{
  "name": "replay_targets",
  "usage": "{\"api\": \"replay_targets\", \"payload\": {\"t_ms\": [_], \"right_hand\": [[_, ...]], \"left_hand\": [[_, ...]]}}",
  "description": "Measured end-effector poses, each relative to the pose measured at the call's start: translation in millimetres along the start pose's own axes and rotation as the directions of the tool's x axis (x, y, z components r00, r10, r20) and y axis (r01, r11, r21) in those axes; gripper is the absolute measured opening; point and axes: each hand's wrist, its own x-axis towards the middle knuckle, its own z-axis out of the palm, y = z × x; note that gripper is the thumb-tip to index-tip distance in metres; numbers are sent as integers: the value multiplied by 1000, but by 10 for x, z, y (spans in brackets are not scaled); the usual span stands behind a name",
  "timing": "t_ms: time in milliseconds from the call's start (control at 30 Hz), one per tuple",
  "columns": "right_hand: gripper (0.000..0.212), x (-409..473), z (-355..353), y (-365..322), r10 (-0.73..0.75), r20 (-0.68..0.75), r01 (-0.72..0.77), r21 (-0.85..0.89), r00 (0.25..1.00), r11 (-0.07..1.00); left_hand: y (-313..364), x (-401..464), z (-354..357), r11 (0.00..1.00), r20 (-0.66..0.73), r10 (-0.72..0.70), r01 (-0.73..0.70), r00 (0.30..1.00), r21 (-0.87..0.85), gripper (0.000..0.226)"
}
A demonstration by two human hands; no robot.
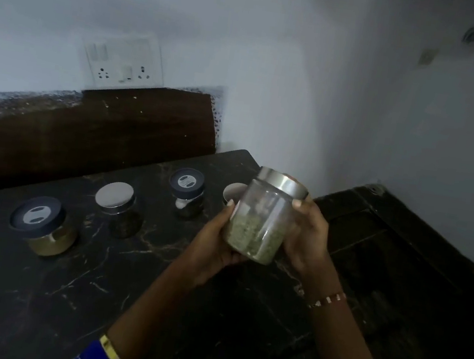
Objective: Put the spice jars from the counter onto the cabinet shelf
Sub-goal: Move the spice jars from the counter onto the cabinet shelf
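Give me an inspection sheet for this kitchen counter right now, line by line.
Surface: dark veined stone counter.
Job's things: glass jar of green spice, steel lid, held tilted above the counter; four jars stand behind: blue-lid jar, steel-lid jar, second blue-lid jar, part-hidden jar.
Clutter: nothing seen.
Grippers: left hand and right hand grip the jar's sides.
Cables: nothing seen.
Surroundings: wall socket plate, wooden backsplash.
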Motion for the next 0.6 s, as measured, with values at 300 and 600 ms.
{"api": "replay_targets", "payload": {"t_ms": [300, 600], "right_hand": [[32, 29, 572, 227, 20, -169, -61, -242, 985, 968], [34, -132, 972, 352, 122, -83, -140, -268, 989, 953]], "left_hand": [[140, -293, -101, 980, -242, 200, -194, 949, 49, 42], [302, -516, -322, 919, -441, 395, -357, 806, 169, 24]]}}
